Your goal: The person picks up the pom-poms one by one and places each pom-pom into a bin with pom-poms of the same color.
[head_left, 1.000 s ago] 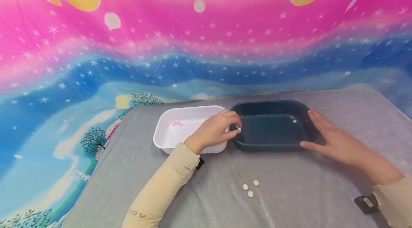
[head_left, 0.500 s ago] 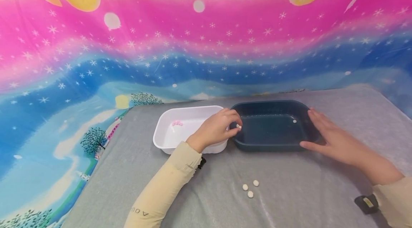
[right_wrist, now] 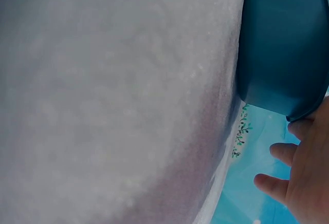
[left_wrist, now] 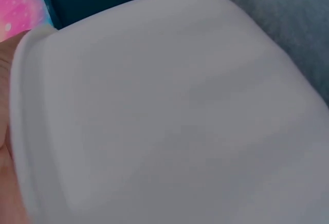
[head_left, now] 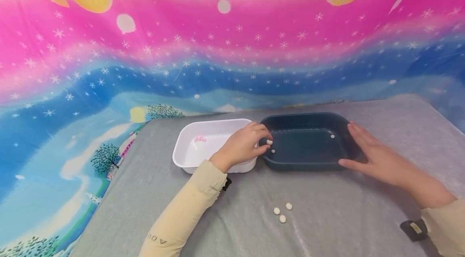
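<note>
In the head view my left hand (head_left: pixel 245 142) reaches across the white tub (head_left: pixel 183 154) to the left end of the dark teal tub (head_left: pixel 301 167). Thumb and fingertips pinch a small white ball (head_left: pixel 269 142). Just below those fingertips, a small pale ball (head_left: pixel 273 151) shows inside the dark tub. Another white ball (head_left: pixel 332 136) lies toward its right end. My right hand (head_left: pixel 381 160) touches the dark tub's right end, fingers straight and thumb at the front corner. In the right wrist view, extended fingers (right_wrist: pixel 272 187) show beside that tub.
Three white balls (head_left: pixel 282 219) lie on the grey cloth (head_left: pixel 232 216) in front of the tubs. A small cluster of pink pieces (head_left: pixel 200 138) sits in the white tub. Behind the table hangs a colourful printed backdrop (head_left: pixel 232 55).
Half a second ago two pale balls showed at my left fingertips; now one is there and another has appeared lower, inside the dark tub. My right hand has stayed still.
</note>
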{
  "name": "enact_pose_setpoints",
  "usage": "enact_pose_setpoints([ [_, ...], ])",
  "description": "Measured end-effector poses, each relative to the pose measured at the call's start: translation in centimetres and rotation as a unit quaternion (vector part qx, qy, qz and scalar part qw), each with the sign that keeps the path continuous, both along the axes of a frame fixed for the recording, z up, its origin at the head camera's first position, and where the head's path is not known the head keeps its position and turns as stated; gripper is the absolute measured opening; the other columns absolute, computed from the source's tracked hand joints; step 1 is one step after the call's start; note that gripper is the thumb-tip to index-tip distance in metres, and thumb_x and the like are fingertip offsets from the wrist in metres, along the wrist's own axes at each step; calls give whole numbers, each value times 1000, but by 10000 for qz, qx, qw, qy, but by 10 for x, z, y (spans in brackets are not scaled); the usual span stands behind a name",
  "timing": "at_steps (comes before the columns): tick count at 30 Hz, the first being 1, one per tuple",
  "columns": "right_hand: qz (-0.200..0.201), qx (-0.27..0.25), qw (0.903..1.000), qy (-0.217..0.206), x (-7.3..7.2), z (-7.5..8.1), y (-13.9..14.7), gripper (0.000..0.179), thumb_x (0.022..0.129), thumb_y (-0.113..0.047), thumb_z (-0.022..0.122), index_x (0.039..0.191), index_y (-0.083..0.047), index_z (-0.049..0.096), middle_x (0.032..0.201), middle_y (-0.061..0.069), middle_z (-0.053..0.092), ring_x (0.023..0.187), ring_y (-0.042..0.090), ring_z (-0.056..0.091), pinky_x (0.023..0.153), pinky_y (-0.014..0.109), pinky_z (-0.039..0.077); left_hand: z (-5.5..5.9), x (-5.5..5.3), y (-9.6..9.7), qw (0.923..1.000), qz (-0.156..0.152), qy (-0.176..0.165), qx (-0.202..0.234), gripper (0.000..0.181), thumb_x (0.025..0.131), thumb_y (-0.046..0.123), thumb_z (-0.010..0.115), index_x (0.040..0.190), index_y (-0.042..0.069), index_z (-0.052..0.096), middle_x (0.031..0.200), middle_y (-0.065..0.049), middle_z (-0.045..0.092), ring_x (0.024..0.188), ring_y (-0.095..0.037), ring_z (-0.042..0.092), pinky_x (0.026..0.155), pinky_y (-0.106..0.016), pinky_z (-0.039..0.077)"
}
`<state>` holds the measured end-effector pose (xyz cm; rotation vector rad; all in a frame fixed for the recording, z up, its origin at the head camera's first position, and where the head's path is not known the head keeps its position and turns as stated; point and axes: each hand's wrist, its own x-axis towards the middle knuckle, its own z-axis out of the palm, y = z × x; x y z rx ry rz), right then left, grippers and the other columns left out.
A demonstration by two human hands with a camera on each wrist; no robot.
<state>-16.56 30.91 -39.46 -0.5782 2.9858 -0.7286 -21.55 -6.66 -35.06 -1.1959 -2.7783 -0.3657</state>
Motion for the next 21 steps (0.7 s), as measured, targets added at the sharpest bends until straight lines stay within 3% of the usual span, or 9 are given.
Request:
enact_pose_setpoints([
  [12,-32,70,9999,-73,0,2,0,106,91,-47,67,160,-16,-7,168,8,-11,154,39,-6,109,76,15,3,11,-11,9997,-27,54,236,25,97,26,65,117,12,72,116,1,68,112,-17,59,97,-34,51],
  [21,-24,36,10000,-30,0,1,0,105,92,-46,67,161,-16,-6,168,8,-11,154,39,-7,111,75,12,2,18,-17,9997,-86,20,224,28,97,27,65,120,14,70,121,2,67,118,-16,59,97,-36,53],
])
